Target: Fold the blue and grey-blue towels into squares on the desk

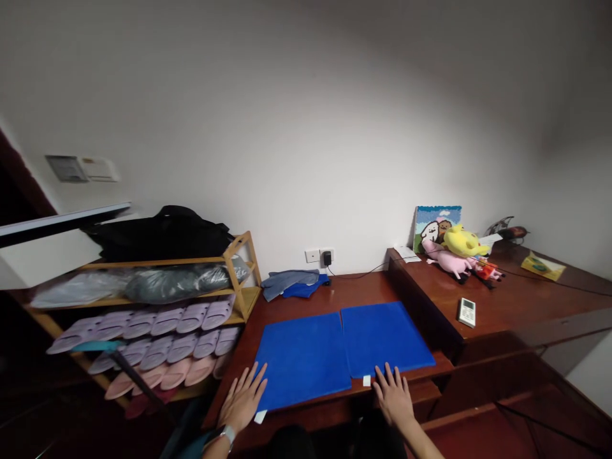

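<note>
Two blue cloths lie flat side by side on a reddish-brown wooden desk: a left cloth [306,360] and a right cloth [387,338]. Each has a small white tag at its front edge. My left hand [243,396], with a watch on the wrist, rests palm down at the left cloth's front left corner, fingers spread and fingertips on its edge. At the front edge of the right cloth, beside its tag, lies my right hand [394,395], also palm down with fingers apart. Neither hand grips anything.
Crumpled grey-blue cloth [291,282] lies at the desk's back, near a plugged-in charger [327,258]. To the left stands a shoe rack [243,280] with purple and pink slippers. The raised right surface holds plush toys [449,260] and a white remote [467,312].
</note>
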### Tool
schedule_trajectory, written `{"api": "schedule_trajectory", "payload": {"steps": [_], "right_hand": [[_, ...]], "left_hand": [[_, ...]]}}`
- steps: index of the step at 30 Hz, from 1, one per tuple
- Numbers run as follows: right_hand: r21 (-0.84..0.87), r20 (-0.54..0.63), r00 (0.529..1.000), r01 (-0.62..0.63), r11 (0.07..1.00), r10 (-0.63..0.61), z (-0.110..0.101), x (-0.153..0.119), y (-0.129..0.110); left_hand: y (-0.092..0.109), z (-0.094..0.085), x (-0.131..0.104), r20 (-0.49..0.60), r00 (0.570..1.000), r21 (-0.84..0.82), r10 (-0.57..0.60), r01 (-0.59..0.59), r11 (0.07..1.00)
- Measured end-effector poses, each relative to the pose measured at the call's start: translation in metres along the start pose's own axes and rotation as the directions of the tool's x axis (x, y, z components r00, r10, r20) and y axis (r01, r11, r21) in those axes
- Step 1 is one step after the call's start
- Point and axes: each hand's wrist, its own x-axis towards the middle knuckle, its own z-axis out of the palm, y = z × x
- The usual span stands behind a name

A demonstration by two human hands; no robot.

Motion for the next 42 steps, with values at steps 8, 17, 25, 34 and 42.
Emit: {"api": "schedule_trajectory", "payload": {"steps": [8,17,25,34,42], "right_hand": [[0.012,-0.018,1.000,0.006,1.000,-0.006,0.009,-0.016,0.006],[-0.013,-0.100,0.993,0.067,0.998,-0.068,-0.002,-0.015,-0.001],[0.097,-0.190,0.823,0.558,0.824,-0.535,-0.006,-0.002,-0.078],[-0.012,-0.282,0.794,0.559,0.829,-0.539,0.006,-0.007,-0.094],[-0.018,-0.371,0.748,0.587,0.810,-0.550,-0.088,-0.004,-0.088]], "left_hand": [[0.003,-0.004,0.001,0.002,1.000,0.034,-0.014,0.014,0.999],[-0.005,-0.007,-0.028,-0.166,0.967,-0.125,0.193,-0.215,0.968],[-0.032,0.000,-0.065,-0.185,0.965,-0.151,0.188,-0.217,0.964],[-0.049,0.015,-0.070,-0.147,0.964,-0.092,0.223,-0.238,0.967],[-0.053,-0.060,-0.071,-0.312,0.930,-0.101,0.194,-0.235,0.967]]}}
